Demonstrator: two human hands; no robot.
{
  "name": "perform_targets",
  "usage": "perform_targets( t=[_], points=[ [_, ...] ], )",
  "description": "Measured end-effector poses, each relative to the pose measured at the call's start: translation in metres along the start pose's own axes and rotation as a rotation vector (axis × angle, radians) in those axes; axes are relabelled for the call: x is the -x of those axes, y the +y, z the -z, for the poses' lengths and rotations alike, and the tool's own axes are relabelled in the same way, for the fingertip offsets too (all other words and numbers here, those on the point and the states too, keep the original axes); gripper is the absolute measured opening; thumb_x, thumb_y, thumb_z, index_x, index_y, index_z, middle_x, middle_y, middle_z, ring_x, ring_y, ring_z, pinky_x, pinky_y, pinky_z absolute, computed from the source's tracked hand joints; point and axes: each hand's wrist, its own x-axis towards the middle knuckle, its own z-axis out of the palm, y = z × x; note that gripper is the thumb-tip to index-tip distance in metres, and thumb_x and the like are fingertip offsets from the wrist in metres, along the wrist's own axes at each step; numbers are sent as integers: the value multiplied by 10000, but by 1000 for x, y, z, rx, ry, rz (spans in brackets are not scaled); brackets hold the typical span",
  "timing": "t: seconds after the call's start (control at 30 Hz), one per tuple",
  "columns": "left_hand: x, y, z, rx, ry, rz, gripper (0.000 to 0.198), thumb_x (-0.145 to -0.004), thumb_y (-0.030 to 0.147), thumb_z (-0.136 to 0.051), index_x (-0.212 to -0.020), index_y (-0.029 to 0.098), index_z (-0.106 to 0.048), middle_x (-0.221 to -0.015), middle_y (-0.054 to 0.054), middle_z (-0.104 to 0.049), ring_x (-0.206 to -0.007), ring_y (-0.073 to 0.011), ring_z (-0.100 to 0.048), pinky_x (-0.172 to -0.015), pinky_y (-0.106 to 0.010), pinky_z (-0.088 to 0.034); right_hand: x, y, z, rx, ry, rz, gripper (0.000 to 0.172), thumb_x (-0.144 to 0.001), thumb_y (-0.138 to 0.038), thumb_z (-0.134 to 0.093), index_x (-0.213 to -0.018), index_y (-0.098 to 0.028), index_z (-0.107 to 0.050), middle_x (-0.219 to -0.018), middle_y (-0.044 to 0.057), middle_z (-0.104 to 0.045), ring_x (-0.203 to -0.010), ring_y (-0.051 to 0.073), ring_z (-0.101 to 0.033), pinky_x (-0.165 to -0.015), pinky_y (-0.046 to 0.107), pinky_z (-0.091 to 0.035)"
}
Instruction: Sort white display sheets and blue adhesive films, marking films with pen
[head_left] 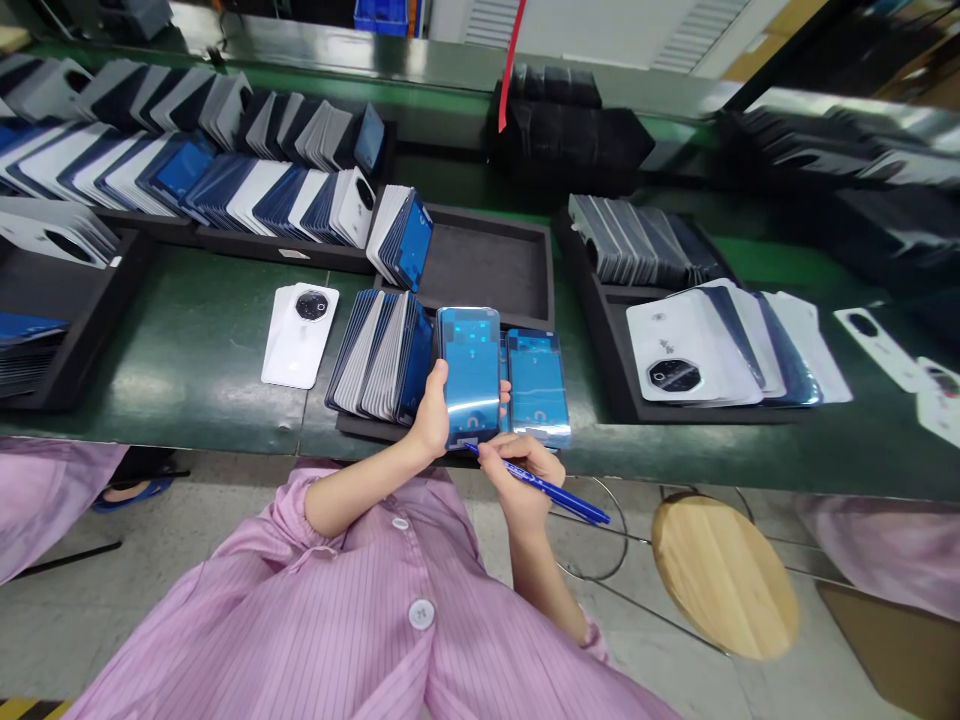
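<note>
Clasped in the left hand [432, 415] is a blue-filmed phone back cover [472, 378], the right hand [523, 478] pinching a blue marker [566, 499].

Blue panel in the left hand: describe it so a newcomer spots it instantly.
At the near edge of the green table, find the left hand. It grips the blue panel. Unlike the neighbouring panel right of it, this one is held, with the tip of a blue pen at its lower end.
</note>
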Motion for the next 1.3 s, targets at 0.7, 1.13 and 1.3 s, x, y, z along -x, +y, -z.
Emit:
perform_targets(
  t=[0.7,1.13,1.3],
  points=[
    [-2,-7,9,-228,76,-277,543,-857,606,-648,-1052,105,-726,-1023,-149,-787,-1051,-310,-732,-940,-422,-578,-15,7,24,96,368,2,310,-873,-486,-712,-815,-193,-630,-700,20,-727,-516,132,-641,-445,218,-446],
    [-2,-9,7,-145,91,-271,484,-855,590,-627,-936,125,-734,-986,-143,-789,-974,-307,-752,-823,-388,-605,-48,1,65,379,356,-194,321,-686,-403,-849,-826,-195,-649,-734,-17,-632,-626,141,-575,-606,269,-460],
    [-3,-4,8,9,48,-120,587,-937,542,-369,-1021,92,-736,-990,-164,-788,-1042,-321,-736,-871,-402,-586,-52,3,77,577,431,32,340,-909,-486,-625,-967,-176,-752,-917,82,-715,-851,235,-661,-805,385,-510]
  ],
)
